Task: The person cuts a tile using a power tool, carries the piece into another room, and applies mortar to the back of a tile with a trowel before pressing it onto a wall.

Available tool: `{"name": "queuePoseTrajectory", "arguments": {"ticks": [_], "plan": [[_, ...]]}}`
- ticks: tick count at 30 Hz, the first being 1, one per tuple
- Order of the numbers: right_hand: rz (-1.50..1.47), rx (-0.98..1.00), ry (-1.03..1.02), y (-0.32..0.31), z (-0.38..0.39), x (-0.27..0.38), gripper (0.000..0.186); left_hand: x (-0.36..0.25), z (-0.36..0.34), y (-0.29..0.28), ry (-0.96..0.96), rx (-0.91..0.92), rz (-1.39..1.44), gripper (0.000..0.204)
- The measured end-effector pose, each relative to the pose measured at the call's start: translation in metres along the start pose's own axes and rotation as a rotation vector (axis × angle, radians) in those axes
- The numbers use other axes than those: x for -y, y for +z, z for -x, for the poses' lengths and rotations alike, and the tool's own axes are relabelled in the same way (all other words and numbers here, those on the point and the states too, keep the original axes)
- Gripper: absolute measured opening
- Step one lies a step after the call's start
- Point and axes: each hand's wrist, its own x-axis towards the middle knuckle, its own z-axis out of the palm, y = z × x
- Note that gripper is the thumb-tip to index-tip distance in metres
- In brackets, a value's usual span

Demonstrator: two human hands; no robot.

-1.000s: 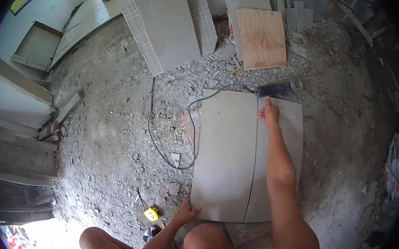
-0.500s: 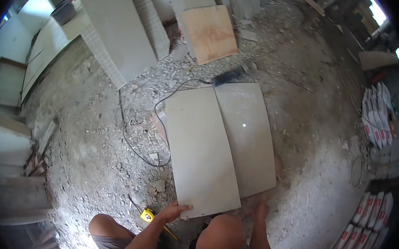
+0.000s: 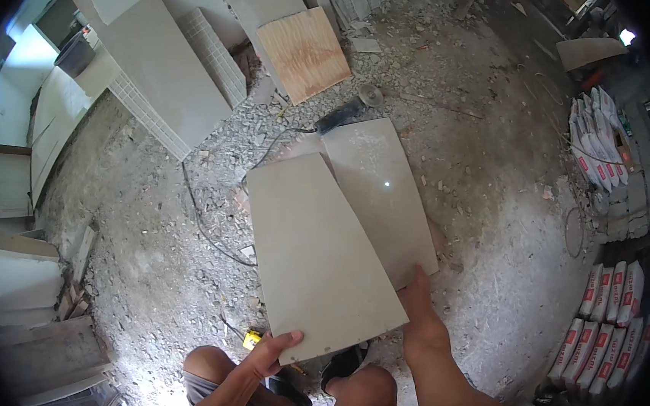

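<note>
Two large beige tile pieces lie before me, the left tile piece [image 3: 318,257] partly over the right tile piece [image 3: 382,198]. My left hand [image 3: 272,352] grips the left piece at its near left corner, thumb on top and fingers underneath. The near end of this piece is raised toward me. My right hand [image 3: 421,294] is closed at the near edge of the right piece, thumb over the surface; its other fingers are hidden. A black angle grinder [image 3: 341,115] rests at the far end of the right piece, its cord running left. Beside my left hand lies a yellow tape measure [image 3: 252,338].
Rubble and dust cover the floor [image 3: 489,159]. Large tiles [image 3: 169,70] and a wood-grained board [image 3: 304,56] lean at the back. Stacked bags [image 3: 602,334] stand on the right, with more bags [image 3: 596,140] beyond. A dark tub [image 3: 74,55] sits far left.
The left tile piece has come up at its near end and turned slightly, its near edge swinging right. My right hand has moved onto the right piece's near edge. My view has shifted.
</note>
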Motion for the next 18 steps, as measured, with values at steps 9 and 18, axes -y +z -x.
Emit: {"name": "queuePoseTrajectory", "arguments": {"ticks": [9, 18], "plan": [[0.003, -0.132, 0.096, -0.008, 0.038, 0.046, 0.042, -0.042, 0.120, 0.027, -0.122, 0.084, 0.080, 0.058], [-0.015, -0.185, -0.048, 0.095, 0.197, 0.152, 0.036, -0.072, 0.324, 0.031, -0.179, -0.281, 0.355, 0.043]]}}
